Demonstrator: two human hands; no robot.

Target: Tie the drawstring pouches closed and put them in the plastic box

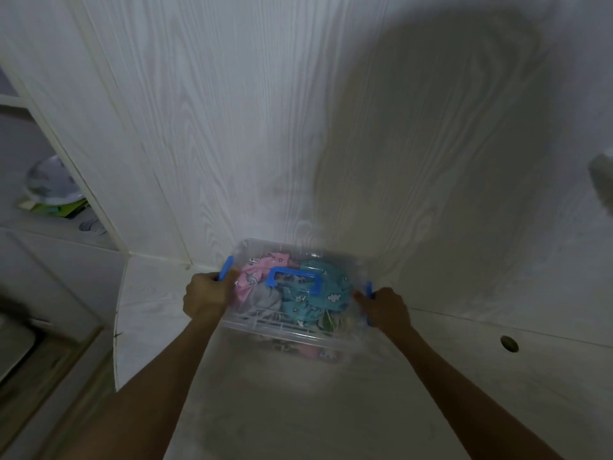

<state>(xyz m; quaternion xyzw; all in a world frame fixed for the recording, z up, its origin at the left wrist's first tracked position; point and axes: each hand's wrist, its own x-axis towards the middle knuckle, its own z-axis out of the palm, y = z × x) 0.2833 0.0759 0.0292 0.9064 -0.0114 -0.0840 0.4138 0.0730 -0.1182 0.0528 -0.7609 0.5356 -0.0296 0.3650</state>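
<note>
I see the box (292, 297), lid on, at the desk's (331, 410) far edge against the wall; pouches (318, 290) lie inside. Left hand (207, 297) and right hand (386, 310) each grasp a blue side latch.

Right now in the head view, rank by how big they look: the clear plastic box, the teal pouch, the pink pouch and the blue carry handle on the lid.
1. Plastic box
2. Teal pouch
3. Pink pouch, partly hidden, so unsure
4. Blue handle
</note>
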